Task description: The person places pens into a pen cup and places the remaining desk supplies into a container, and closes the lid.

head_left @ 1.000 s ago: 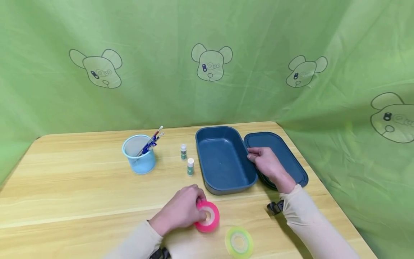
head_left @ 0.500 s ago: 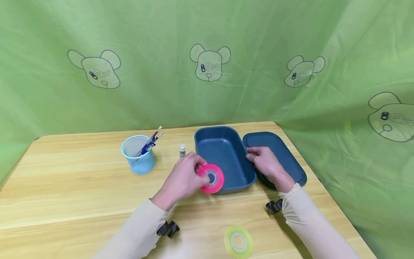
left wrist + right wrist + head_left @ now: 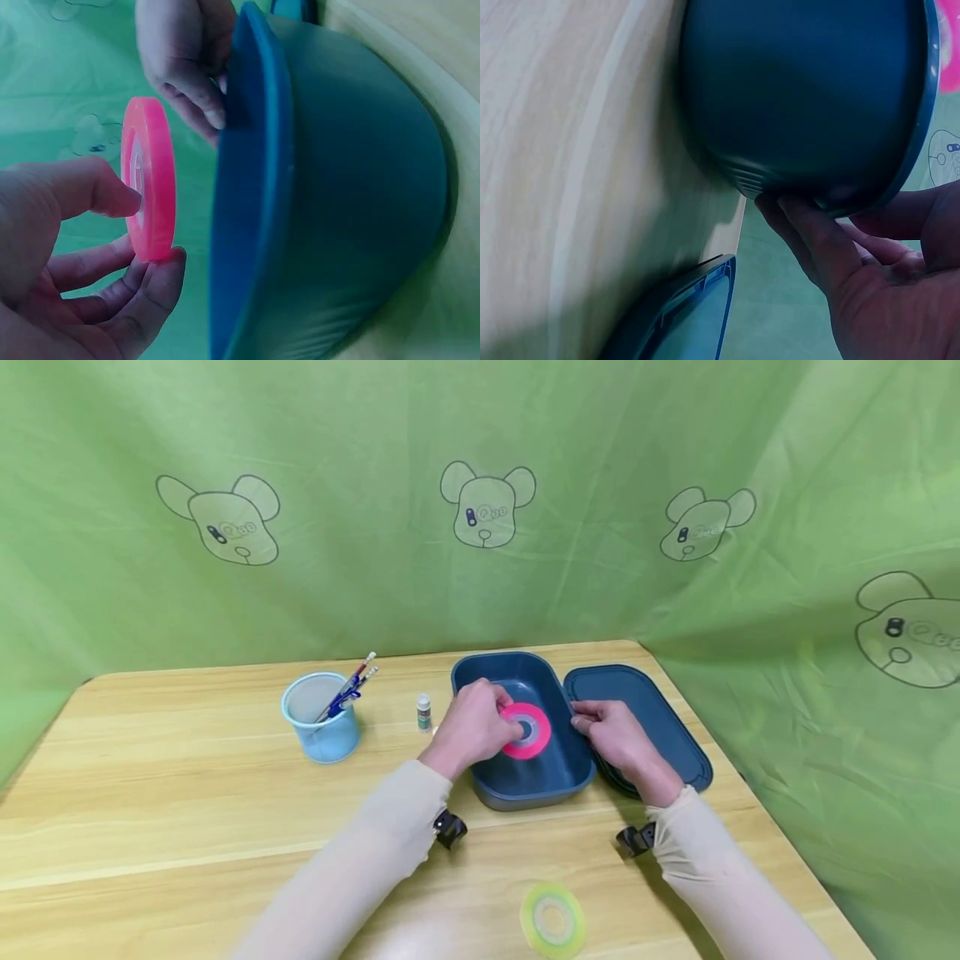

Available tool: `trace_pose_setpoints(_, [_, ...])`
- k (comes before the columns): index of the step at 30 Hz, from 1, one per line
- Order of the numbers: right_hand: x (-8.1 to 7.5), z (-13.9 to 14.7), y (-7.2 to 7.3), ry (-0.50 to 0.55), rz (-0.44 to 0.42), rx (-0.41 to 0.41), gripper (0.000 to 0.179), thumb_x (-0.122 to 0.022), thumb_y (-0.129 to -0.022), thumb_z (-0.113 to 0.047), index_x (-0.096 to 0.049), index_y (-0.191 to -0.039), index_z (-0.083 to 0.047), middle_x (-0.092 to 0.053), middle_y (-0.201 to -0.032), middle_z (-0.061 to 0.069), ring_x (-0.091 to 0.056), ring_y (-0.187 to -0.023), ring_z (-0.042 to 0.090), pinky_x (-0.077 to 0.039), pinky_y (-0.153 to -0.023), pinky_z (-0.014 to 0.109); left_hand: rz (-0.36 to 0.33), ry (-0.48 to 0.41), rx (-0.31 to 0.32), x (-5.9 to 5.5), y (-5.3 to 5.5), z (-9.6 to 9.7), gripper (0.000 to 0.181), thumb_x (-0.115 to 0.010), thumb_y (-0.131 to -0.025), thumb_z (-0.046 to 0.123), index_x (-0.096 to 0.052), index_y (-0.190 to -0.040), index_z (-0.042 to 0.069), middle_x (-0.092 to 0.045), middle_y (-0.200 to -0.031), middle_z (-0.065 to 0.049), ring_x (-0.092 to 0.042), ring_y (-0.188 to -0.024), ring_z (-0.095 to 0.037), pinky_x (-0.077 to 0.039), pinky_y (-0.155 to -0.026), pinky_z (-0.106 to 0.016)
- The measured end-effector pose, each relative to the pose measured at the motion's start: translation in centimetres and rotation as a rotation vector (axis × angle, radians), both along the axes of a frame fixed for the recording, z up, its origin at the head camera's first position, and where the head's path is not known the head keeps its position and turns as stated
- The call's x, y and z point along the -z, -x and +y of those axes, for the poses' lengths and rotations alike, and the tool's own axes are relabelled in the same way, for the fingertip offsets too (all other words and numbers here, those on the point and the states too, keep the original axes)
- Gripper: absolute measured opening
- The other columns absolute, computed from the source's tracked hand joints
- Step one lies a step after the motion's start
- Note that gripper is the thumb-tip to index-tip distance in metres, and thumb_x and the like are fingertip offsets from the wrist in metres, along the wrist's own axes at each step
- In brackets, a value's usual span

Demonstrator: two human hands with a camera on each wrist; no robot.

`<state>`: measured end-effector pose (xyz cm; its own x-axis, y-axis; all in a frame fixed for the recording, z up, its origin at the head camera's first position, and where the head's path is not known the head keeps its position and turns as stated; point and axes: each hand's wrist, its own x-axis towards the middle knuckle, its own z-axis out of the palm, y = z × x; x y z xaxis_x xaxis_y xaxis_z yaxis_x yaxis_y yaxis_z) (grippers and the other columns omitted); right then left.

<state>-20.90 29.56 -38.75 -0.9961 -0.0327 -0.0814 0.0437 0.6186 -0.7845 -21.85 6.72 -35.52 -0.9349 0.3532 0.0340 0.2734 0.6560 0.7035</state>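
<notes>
My left hand [image 3: 474, 728] pinches a pink roll of tape [image 3: 541, 735], thumb at its centre hole and fingers at its outer edge. The roll is held over the inside of a dark blue plastic box [image 3: 498, 772]; in the left wrist view the tape [image 3: 160, 180] stays apart from the box's rim. My right hand [image 3: 618, 739] grips the box's right wall, with fingers [image 3: 810, 225] against the outside and the thumb near the rim. A yellow-green roll of tape [image 3: 574, 922] lies flat on the table in front.
The box's dark blue lid [image 3: 645, 702] lies to its right, partly under my right hand. A small white-capped glue stick [image 3: 423, 714] stands left of the box; a second is almost hidden behind my left hand. Further left, a light blue pen cup [image 3: 330, 739] holds pencils.
My left hand has lifted the pink tape off the table and carried it forward and right, over the box. My right hand has kept its place on the box wall.
</notes>
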Motion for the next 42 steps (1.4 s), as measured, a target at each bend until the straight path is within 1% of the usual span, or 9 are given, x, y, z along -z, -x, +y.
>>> trace_pose_setpoints(6, [0.3,0.1,-0.1,-0.012,0.003,-0.005,0.041,-0.049,-0.101,-0.005,-0.047,-0.137,0.013,-0.057,-0.130,0.028,-0.055,-0.118,0.033,-0.049,-0.098,0.044,-0.026,0.060,0.010,1.6,1.2,1.5,0.025,-0.081,-0.081,0.021,-0.069,-0.096,0.005,-0.062,-0.092,-0.003,-0.057,-0.084,-0.017,-0.052,-0.068,-0.023])
trace_pose_setpoints(11, [0.4,0.1,-0.1,-0.027,0.017,-0.011,0.041,-0.048,-0.101,-0.005,-0.046,-0.138,0.013,-0.055,-0.131,0.029,-0.053,-0.121,0.035,-0.047,-0.100,0.046,-0.009,0.170,0.009,2.5,1.5,2.5,0.023,-0.080,-0.082,0.024,-0.064,-0.080,0.009,-0.058,-0.081,-0.003,-0.056,-0.071,-0.017,-0.048,-0.059,-0.025])
trace_pose_setpoints(17, [0.5,0.1,-0.1,-0.012,0.012,-0.013,0.041,-0.048,-0.101,-0.005,-0.045,-0.138,0.013,-0.054,-0.132,0.029,-0.052,-0.123,0.036,-0.046,-0.102,0.047,0.009,0.267,0.003,3.5,2.0,3.5,0.024,-0.079,-0.083,0.027,-0.064,-0.082,0.008,-0.056,-0.082,-0.004,-0.056,-0.073,-0.020,-0.047,-0.060,-0.028])
trace_pose_setpoints(22, [0.6,0.0,-0.1,-0.003,0.007,-0.008,0.041,-0.048,-0.102,-0.006,-0.045,-0.138,0.013,-0.054,-0.133,0.028,-0.051,-0.123,0.036,-0.045,-0.102,0.046,-0.024,0.281,0.018,4.3,2.3,4.0,0.023,-0.080,-0.083,0.026,-0.066,-0.086,0.007,-0.058,-0.079,-0.003,-0.057,-0.073,-0.020,-0.049,-0.061,-0.029])
trace_pose_setpoints(26, [0.6,-0.2,-0.1,0.002,0.011,0.002,0.040,-0.049,-0.101,-0.006,-0.047,-0.138,0.012,-0.056,-0.131,0.028,-0.053,-0.122,0.035,-0.046,-0.102,0.045,-0.033,0.288,0.019,4.7,2.5,4.3,0.023,-0.080,-0.083,0.025,-0.065,-0.082,0.008,-0.058,-0.078,-0.004,-0.058,-0.073,-0.021,-0.050,-0.062,-0.031])
trace_pose_setpoints(31, [0.6,-0.1,-0.1,-0.011,0.010,0.008,0.040,-0.049,-0.101,-0.006,-0.048,-0.137,0.012,-0.056,-0.130,0.028,-0.053,-0.121,0.035,-0.046,-0.101,0.046,0.006,0.334,0.044,5.4,2.4,4.6,0.020,-0.078,-0.083,0.023,-0.065,-0.081,0.009,-0.060,-0.089,-0.008,-0.059,-0.076,-0.023,-0.054,-0.066,-0.034])
trace_pose_setpoints(34, [0.5,-0.1,-0.1,-0.021,0.015,0.006,0.041,-0.049,-0.101,-0.007,-0.048,-0.137,0.012,-0.056,-0.131,0.028,-0.052,-0.122,0.035,-0.046,-0.102,0.046,0.021,0.330,0.052,5.7,2.4,4.7,0.019,-0.077,-0.083,0.022,-0.064,-0.080,0.009,-0.059,-0.095,-0.010,-0.058,-0.078,-0.024,-0.054,-0.069,-0.034])
trace_pose_setpoints(38, [0.4,0.0,-0.1,-0.015,0.019,0.009,0.041,-0.050,-0.101,-0.007,-0.048,-0.137,0.011,-0.057,-0.130,0.027,-0.052,-0.122,0.035,-0.045,-0.102,0.046,0.008,0.292,0.049,5.9,2.5,4.8,0.022,-0.077,-0.084,0.020,-0.061,-0.074,0.009,-0.059,-0.090,-0.007,-0.057,-0.075,-0.022,-0.051,-0.065,-0.031])
trace_pose_setpoints(42, [0.5,0.1,-0.1,-0.005,0.017,0.015,0.041,-0.050,-0.101,-0.007,-0.048,-0.138,0.011,-0.057,-0.129,0.027,-0.052,-0.122,0.035,-0.045,-0.102,0.046,0.016,0.292,0.076,6.0,2.6,4.9,0.024,-0.075,-0.085,0.017,-0.059,-0.069,0.010,-0.057,-0.081,-0.005,-0.056,-0.071,-0.021,-0.048,-0.061,-0.029])
